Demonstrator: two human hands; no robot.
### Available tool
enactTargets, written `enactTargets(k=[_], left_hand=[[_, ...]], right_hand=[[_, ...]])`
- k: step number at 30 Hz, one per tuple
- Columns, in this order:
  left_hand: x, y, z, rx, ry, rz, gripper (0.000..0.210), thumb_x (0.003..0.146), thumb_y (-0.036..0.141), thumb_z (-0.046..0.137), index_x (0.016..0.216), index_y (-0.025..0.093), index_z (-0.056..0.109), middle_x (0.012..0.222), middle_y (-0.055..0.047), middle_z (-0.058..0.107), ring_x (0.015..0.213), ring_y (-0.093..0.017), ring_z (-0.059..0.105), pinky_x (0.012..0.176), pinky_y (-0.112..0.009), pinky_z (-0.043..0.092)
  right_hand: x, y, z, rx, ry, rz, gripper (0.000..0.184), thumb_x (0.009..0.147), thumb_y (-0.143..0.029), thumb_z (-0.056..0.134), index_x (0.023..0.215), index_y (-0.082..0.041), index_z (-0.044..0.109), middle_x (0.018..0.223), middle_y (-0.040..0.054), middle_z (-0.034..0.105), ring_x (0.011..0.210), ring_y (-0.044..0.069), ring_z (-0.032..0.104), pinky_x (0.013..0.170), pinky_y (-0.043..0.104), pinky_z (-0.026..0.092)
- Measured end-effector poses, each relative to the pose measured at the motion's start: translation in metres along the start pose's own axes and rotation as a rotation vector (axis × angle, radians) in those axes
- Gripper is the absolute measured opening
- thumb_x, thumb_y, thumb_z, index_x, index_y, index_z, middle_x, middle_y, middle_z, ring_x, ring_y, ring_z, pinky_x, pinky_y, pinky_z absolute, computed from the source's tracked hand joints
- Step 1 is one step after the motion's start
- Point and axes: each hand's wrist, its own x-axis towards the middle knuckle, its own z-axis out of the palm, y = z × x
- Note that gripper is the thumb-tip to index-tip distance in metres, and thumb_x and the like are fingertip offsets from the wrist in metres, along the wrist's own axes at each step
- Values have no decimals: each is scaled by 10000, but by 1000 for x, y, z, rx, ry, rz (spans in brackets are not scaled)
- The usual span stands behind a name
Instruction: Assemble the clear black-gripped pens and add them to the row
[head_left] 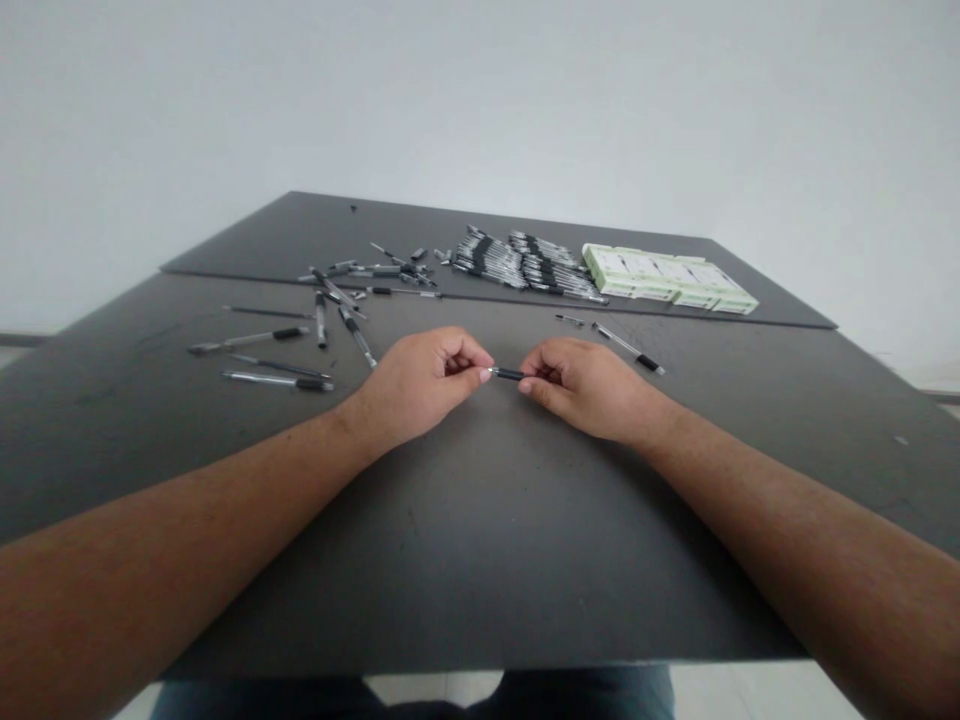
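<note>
A pen (508, 374) with a black grip lies level between my two hands, just above the dark table (480, 560). My left hand (429, 380) pinches its tip end between thumb and forefinger. On the black grip side, my right hand (581, 385) has its fingers closed round the barrel, which hides the rest of it. Beyond my right hand lies another clear pen (628, 347) with a black grip, and a small pen part (569, 320) is close by it. Left of my left hand, several loose pens and parts, such as a clear pen (277, 381), are scattered.
Toward the back stand stacked rows of clear pens (491, 258) with black grips. Green and white boxes (667, 275) lie side by side to their right. A heap of loose pen parts (390, 268) sits back left. A seam crosses the table behind my hands.
</note>
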Motion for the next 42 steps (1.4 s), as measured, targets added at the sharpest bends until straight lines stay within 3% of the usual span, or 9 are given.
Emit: enactTargets(k=[4, 9, 14, 19, 24, 29, 35, 39, 42], left_hand=[[0, 1, 0, 2, -2, -5, 140, 927, 339, 747, 963, 219, 810, 870, -13, 830, 773, -175, 736, 749, -294, 563], [0, 2, -1, 0, -18, -13, 146, 925, 346, 745, 963, 219, 806, 877, -21, 834, 780, -183, 740, 753, -297, 573], [0, 2, -1, 13, -13, -8, 149, 931, 354, 746, 965, 221, 803, 863, -20, 825, 772, -182, 734, 779, -306, 576], [0, 1, 0, 17, -27, -2, 147, 939, 346, 746, 975, 217, 806, 866, -20, 821, 781, -182, 733, 770, -302, 564], [0, 2, -1, 26, -20, 14, 139, 938, 333, 744, 970, 214, 808, 852, -15, 814, 770, -176, 726, 763, -296, 555], [-1, 3, -1, 42, -23, 9, 134, 924, 341, 747, 950, 225, 810, 835, -12, 809, 750, -176, 710, 733, -291, 547], [0, 5, -1, 46, -22, 10, 135, 921, 340, 743, 947, 224, 807, 844, -19, 813, 754, -179, 712, 747, -298, 557], [0, 4, -1, 42, -25, 10, 136, 921, 341, 740, 949, 224, 805, 859, -21, 820, 774, -185, 720, 760, -301, 563], [0, 3, 0, 26, -26, 13, 138, 927, 339, 744, 957, 219, 805, 852, -19, 817, 767, -181, 721, 763, -300, 560]], right_hand=[[0, 0, 0, -12, -38, -46, 216, 1064, -309, 590, 1017, -193, 767, 919, 92, 776, 865, 227, 693, 812, 331, 477], [0, 0, 0, 23, 4, 14, 110, 959, -305, 729, 993, -202, 739, 888, 50, 760, 782, 196, 657, 756, 307, 467], [1, 1, -1, -14, -42, -62, 230, 1069, -323, 591, 995, -199, 771, 903, 87, 777, 852, 222, 685, 804, 328, 478], [0, 2, -1, 6, -18, -2, 153, 988, -334, 705, 1008, -192, 758, 884, 62, 765, 785, 201, 666, 748, 310, 463], [0, 1, -2, -19, -67, -60, 281, 1082, -338, 556, 1021, -184, 782, 923, 103, 789, 875, 229, 696, 821, 334, 479], [0, 0, -2, 23, -29, -3, 142, 990, -336, 701, 1010, -204, 749, 899, 58, 777, 806, 202, 675, 765, 308, 470], [1, 0, -2, 9, -76, -70, 277, 1081, -345, 546, 999, -197, 766, 911, 96, 788, 858, 227, 692, 811, 336, 481], [0, 0, -2, 52, -33, 10, 139, 985, -340, 704, 1016, -209, 741, 903, 54, 782, 802, 200, 682, 760, 306, 475], [0, 0, -2, 21, -45, 10, 124, 984, -330, 701, 988, -211, 736, 885, 50, 771, 792, 197, 669, 757, 304, 464]])
